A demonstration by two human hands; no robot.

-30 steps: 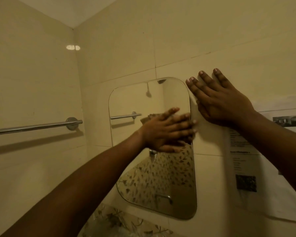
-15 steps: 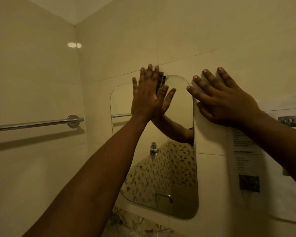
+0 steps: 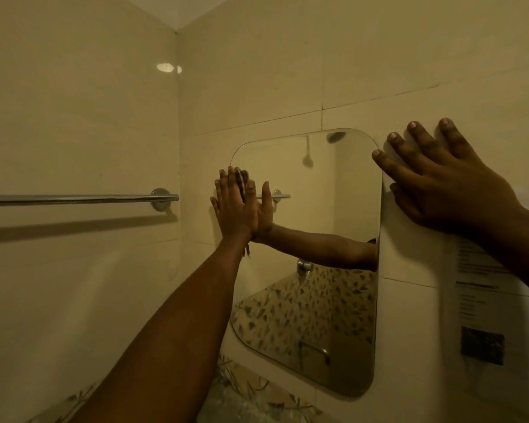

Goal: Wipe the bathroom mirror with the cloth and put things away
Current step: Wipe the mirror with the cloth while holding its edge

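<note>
A rounded rectangular mirror (image 3: 324,190) hangs on the cream tiled wall. My left hand (image 3: 231,207) presses flat against the mirror's left edge, fingers straight and pointing up. A dark cloth (image 3: 242,182) is pinned under that palm; only a strip shows between the fingers, and a frayed end hangs at the wrist. My right hand (image 3: 434,181) lies flat on the tiles just right of the mirror's upper right corner, fingers spread. The mirror reflects my left arm, a shower head and leaf-patterned tiles.
A chrome towel rail (image 3: 74,198) runs along the left wall up to the corner. A printed paper notice (image 3: 486,303) is stuck to the wall right of the mirror, below my right forearm. Leaf-patterned tiles (image 3: 251,398) run along the wall below the mirror.
My left hand has swept with the cloth from the mirror's middle up to its top, then down to the left edge. My right hand has stayed flat on the wall.
</note>
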